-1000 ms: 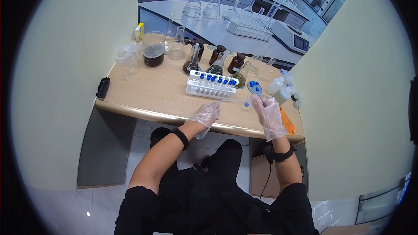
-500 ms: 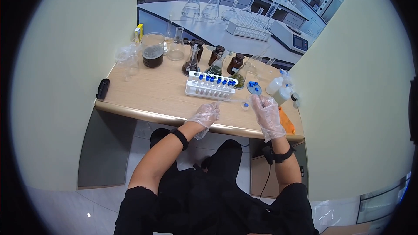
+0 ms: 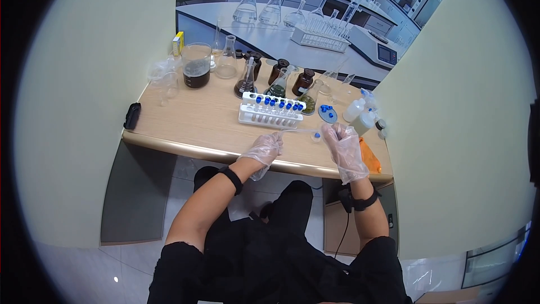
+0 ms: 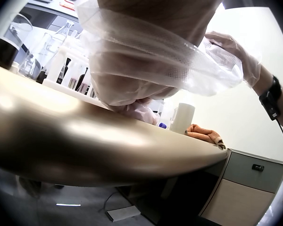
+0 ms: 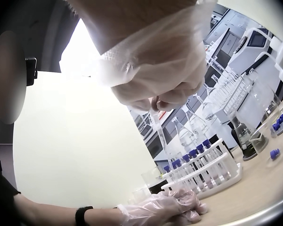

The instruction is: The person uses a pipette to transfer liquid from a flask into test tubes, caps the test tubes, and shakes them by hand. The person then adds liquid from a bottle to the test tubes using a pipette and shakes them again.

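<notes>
In the head view, my gloved left hand (image 3: 268,145) is raised near the table's front edge, fingers curled at the left end of a slender clear tube; what lies inside the fist is mostly hidden. My gloved right hand (image 3: 343,147), to the right, pinches a clear plastic dropper (image 5: 160,133), its bulb end covered by the fingers. The dropper's stem points toward the left hand. Behind the left hand stands a white rack (image 3: 271,114) with several blue-capped tubes (image 5: 200,148). Close to the right hand, a small blue cap (image 3: 318,135) sits in a little clear dish.
Behind the rack are flasks (image 3: 278,85) with dark contents and brown bottles (image 3: 304,83). A beaker (image 3: 196,73) of dark liquid stands back left. On the right are a dish of blue caps (image 3: 328,114), white bottles (image 3: 354,110) and an orange cloth (image 3: 369,156).
Both hands keep nearly the same place and hold. The view of the table shifts very slightly; the rack and glassware have not moved on the table.
</notes>
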`<state>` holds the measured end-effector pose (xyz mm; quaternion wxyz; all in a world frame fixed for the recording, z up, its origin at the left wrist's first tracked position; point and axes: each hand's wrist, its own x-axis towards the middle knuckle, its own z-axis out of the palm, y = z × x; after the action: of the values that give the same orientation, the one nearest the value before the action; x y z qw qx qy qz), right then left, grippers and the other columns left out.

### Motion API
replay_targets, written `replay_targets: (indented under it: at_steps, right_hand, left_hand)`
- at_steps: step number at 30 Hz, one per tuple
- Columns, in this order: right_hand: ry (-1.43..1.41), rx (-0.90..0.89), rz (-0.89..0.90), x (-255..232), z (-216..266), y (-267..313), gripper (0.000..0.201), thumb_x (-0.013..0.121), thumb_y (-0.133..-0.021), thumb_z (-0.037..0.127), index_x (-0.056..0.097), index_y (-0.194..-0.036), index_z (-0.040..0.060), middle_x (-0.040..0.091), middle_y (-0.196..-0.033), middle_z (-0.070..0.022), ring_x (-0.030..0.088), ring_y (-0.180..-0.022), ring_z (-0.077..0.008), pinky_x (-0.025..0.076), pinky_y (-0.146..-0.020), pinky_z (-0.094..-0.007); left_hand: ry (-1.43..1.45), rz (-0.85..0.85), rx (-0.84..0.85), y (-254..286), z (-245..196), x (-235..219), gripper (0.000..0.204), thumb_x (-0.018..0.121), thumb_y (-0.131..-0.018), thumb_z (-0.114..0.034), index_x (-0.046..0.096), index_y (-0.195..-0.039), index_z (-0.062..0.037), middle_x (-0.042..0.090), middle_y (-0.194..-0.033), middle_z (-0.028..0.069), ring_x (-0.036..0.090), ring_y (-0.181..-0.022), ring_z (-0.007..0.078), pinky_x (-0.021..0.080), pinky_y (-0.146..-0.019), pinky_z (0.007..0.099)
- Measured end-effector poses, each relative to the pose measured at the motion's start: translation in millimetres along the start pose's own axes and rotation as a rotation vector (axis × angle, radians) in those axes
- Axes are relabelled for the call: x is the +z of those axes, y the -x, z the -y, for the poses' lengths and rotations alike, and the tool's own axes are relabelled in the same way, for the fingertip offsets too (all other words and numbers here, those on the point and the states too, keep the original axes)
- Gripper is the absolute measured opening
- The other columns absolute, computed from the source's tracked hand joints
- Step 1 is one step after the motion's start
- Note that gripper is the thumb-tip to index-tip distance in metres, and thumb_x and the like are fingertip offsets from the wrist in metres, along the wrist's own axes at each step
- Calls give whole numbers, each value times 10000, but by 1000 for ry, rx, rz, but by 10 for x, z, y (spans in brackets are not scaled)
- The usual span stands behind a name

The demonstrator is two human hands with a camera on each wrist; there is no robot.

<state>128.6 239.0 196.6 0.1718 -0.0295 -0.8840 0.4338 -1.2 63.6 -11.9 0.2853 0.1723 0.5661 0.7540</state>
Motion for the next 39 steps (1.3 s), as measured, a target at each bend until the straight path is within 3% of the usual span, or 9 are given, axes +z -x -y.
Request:
replay_targets:
  at_steps: [6,9,15,17,20,27,35,39]
  right_hand:
    - [14,-35,-11,-1,-61,1,408,726,-1009,318,600,-748,31,432,-655,45,355,-646,-67,301,-554,-305]
    - [-12,-25,-3,-3,-54,10,385,737,-1000,331,631,-785,30,454,-666,50,367,-647,-63,307,-558,-294]
    - [-67,7,-3,4,-120,9,338,750,-987,318,642,-829,40,479,-700,67,379,-646,-48,305,-556,-274]
    - [-82,30,-4,8,-123,9,317,744,-989,298,644,-836,39,480,-702,69,381,-644,-44,304,-555,-270]
    - [-83,27,-10,13,-153,9,283,730,-993,261,648,-842,37,481,-703,72,384,-640,-39,304,-553,-265]
    - [-103,35,-3,6,-35,-2,298,692,-1014,226,635,-817,10,509,-673,46,410,-626,-49,342,-540,-291]
    - [-29,-49,-55,-47,-161,-64,397,652,-1060,304,614,-798,8,465,-669,32,380,-654,-68,326,-564,-303]
    - [31,-76,-94,-72,-151,-92,414,621,-1075,310,597,-790,10,467,-652,-1,382,-643,-110,328,-574,-340]
  left_hand:
    - [82,23,-21,-40,50,-33,82,544,-1037,-47,603,-982,-37,526,-848,-19,546,-781,111,517,-748,301]
    - [-60,-6,-37,51,-100,6,71,554,-1037,-49,610,-997,-32,539,-856,-15,555,-791,111,520,-752,302]
    - [18,4,-15,42,-60,5,61,571,-1034,-49,615,-1000,-23,549,-858,-10,564,-794,114,528,-755,308]
    - [-93,-17,33,117,-163,60,69,563,-1027,-32,607,-976,-24,538,-850,-11,553,-782,113,523,-749,306]
    - [13,-20,14,92,-134,58,92,539,-1013,-2,599,-949,-28,524,-838,-13,539,-761,113,516,-739,303]
    - [-40,-10,-2,78,-114,33,114,510,-998,11,590,-933,-37,523,-831,-10,542,-752,115,511,-739,297]
    - [-340,-24,134,169,-189,52,146,501,-1057,-142,573,-948,-77,540,-845,-14,571,-769,121,524,-757,303]
    - [-424,-60,95,162,-234,53,191,485,-1079,-212,566,-963,-84,534,-846,-17,572,-768,128,532,-773,311]
